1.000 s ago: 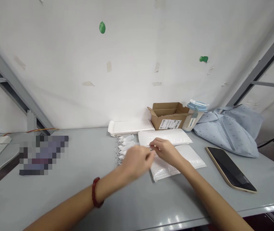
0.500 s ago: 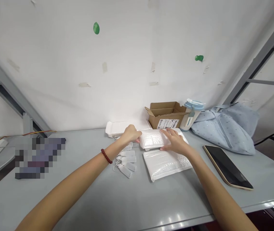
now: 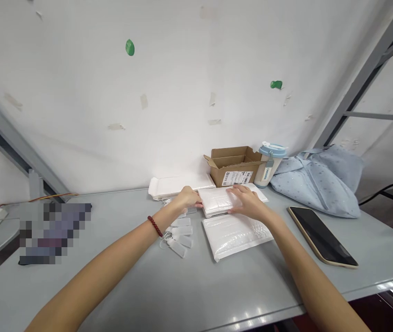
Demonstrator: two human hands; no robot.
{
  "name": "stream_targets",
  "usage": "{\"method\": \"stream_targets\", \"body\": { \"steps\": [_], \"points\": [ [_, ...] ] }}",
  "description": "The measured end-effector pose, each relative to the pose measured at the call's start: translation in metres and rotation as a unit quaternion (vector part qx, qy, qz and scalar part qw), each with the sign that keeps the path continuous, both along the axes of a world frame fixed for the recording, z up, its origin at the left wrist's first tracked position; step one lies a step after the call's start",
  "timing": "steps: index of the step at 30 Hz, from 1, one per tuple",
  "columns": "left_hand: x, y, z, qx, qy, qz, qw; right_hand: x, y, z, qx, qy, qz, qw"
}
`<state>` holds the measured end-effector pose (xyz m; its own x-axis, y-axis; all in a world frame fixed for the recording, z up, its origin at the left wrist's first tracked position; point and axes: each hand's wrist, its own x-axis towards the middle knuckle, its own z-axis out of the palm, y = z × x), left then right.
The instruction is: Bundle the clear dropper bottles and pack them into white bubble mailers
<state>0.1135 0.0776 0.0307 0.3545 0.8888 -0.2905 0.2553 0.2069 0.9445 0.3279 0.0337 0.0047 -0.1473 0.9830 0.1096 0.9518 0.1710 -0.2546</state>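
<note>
A white bubble mailer (image 3: 214, 201) lies between my hands, overlapping the back of another one. My left hand (image 3: 188, 198) is closed at its left end, fingertips pinching the edge. Across its right half my right hand (image 3: 248, 203) is spread, thumb along the near side and fingers over the top, holding it. The other bubble mailer (image 3: 234, 240) lies flat in front. Left of it, several translucent white tags with string loops (image 3: 181, 230) are fanned out on the grey table (image 3: 168, 290), partly hidden by my left hand. Behind that hand is a stack of white mailers (image 3: 178, 185).
An open cardboard box (image 3: 236, 168) stands by the wall, beside a blue-lidded cup (image 3: 268, 166) and a light blue cloth bag (image 3: 317, 184). A phone (image 3: 322, 237) lies at the right. At the far left are a blurred-out item (image 3: 56, 233) and cables.
My view has shifted slightly. Both hands stay on the upper mailer, whose left end now lies flatter and shows its layered edge.
</note>
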Motion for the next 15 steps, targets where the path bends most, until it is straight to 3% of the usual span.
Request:
{"method": "stream_targets", "body": {
  "steps": [6, 15],
  "points": [
    [-0.006, 0.002, 0.008, 0.047, 0.136, -0.04, 0.989, -0.004, -0.001, 0.0, -0.008, -0.007, 0.001, 1.0],
    [-0.041, 0.029, 0.026, 0.251, 0.273, -0.013, 0.929, -0.003, -0.004, 0.004, 0.063, 0.011, 0.024, 0.998]
  ]
}}
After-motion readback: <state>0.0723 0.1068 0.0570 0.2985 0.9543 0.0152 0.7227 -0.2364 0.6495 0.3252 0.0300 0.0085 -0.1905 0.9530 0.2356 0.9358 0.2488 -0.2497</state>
